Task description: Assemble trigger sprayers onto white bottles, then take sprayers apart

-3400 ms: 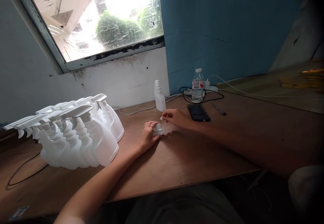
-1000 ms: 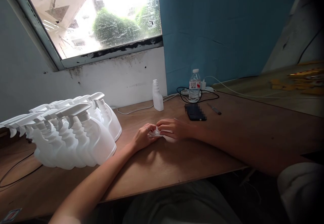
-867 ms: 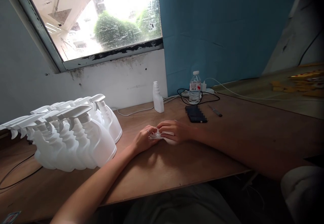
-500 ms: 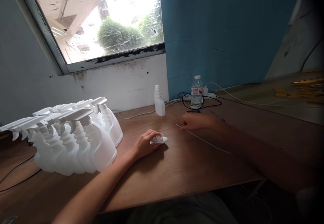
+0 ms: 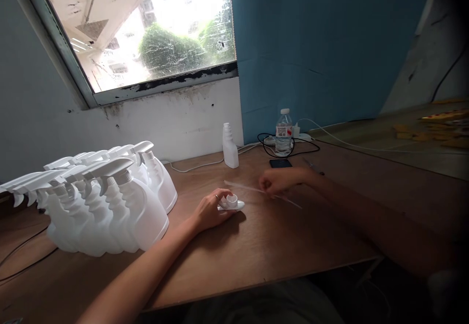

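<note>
Head: white sprayer head (image 5: 232, 202), thin translucent tube (image 5: 245, 187).

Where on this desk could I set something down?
Bare wood: the near edge of the table, this side of the left hand and right hand; also between the spray bottles and lone bottle. Crowded: the left end, and the back with phone, water bottle, cables.

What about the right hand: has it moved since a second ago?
Yes: the right hand moved right, off the spray head, nearer the phone, gripping a thin tube.
</note>
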